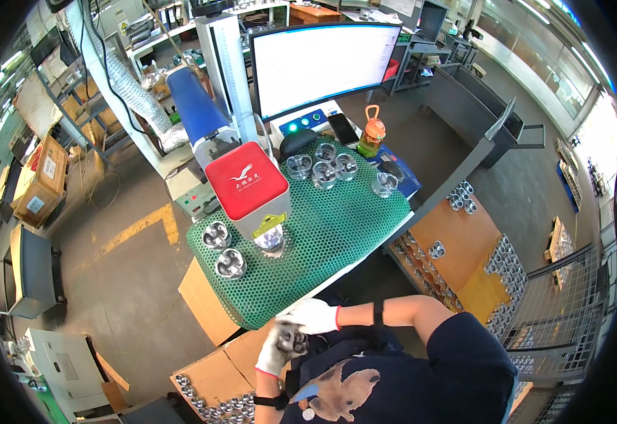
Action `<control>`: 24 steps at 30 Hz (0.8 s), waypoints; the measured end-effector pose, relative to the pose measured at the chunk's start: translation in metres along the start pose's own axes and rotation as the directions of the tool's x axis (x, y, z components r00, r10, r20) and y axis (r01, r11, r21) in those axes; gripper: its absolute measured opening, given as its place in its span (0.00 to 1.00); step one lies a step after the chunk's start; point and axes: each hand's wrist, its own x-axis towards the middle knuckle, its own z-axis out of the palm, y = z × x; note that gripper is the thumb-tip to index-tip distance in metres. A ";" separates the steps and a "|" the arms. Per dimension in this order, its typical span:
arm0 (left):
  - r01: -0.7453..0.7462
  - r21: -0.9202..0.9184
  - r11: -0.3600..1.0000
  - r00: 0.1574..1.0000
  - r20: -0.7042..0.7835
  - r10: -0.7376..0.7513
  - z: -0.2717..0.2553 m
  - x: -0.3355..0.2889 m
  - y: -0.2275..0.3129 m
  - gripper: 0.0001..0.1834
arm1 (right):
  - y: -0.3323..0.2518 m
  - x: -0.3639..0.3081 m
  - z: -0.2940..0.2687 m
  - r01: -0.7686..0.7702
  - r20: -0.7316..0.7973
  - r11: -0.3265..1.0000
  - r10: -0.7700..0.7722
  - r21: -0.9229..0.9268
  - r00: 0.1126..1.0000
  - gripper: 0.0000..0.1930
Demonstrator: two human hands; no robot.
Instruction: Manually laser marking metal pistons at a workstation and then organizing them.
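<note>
Piston (294, 343) clamped in left hand (271, 353), right hand (313, 316) alongside, grip unclear, near bare edge of green mat (308, 247).

Just beside the near edge of the tabletop (322, 237), the person's gloved left hand (273, 352) is curled. The gloved right hand (313, 316) meets it, right forearm (359, 315) angled across, elbow bent.

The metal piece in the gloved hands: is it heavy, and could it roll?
The metal piece is probably heavy for its size, since it looks like grey metal. That suggests it's stiff, not squishy. The left hand partly hides it, but if it's round like the pieces on the green mat, it might roll.
</note>
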 end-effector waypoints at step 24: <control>-0.066 0.164 0.984 0.926 -0.358 0.122 -0.032 0.026 -0.009 0.26 | 0.193 -0.067 -0.152 -0.763 -0.760 0.610 0.595 0.214 0.262 0.20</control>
